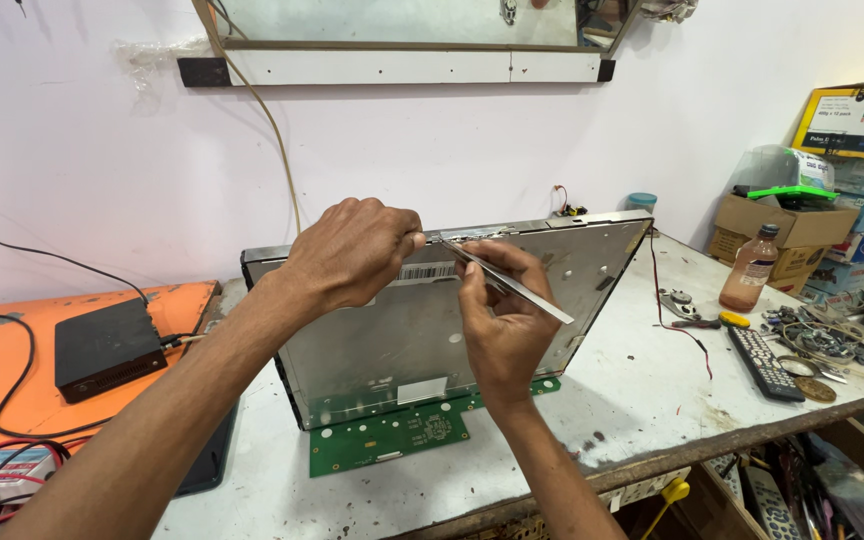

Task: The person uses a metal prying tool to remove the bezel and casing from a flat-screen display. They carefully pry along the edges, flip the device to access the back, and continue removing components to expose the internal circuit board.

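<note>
Left hand (352, 250) grips top edge of tilted metal panel (402, 330) – right hand (500, 330) pinches tweezers (512, 285) there; green circuit board (392, 435) beneath, mid-counter (632, 390).

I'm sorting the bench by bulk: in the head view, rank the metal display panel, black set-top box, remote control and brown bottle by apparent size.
Largest to smallest:
1. metal display panel
2. black set-top box
3. remote control and brown bottle look alike; not ranked.
</note>
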